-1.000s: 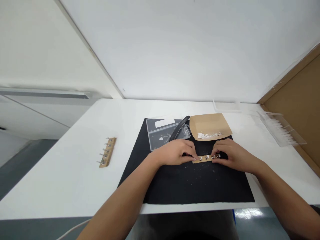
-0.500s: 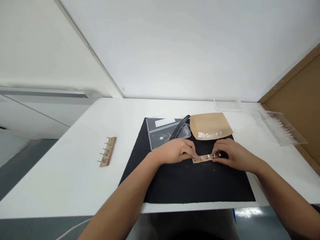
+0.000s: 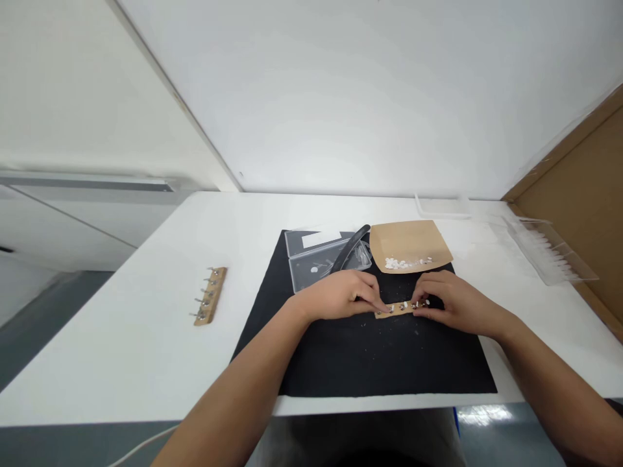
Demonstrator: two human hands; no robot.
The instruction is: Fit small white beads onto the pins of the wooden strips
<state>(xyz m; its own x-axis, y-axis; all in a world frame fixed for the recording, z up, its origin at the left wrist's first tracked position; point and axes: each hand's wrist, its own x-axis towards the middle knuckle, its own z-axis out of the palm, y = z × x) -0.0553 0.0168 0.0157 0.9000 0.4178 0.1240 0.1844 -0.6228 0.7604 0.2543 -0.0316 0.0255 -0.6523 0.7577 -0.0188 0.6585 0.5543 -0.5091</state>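
Note:
A short wooden strip (image 3: pixel 396 309) with a row of small metal pieces and white bits on top lies on the black mat (image 3: pixel 379 363). My left hand (image 3: pixel 348 295) has its fingers curled, with the fingertips on the strip's left end. At the right end, my right hand (image 3: pixel 450 301) pinches the strip between thumb and fingers, hiding part of it. Small white pieces (image 3: pixel 399 263) lie in a brown paper tray (image 3: pixel 409 237) just behind my hands.
An open clear plastic box (image 3: pixel 304 275) stands behind my left hand, a black curved tool (image 3: pixel 350 246) across it. Another wooden strip (image 3: pixel 214 295) with metal pins sits on the white table (image 3: pixel 160 350) at left. Clear trays (image 3: pixel 548 250) lie at right.
Both hands stay almost where they were at the two ends of the strip. Only very slight finger movement shows.

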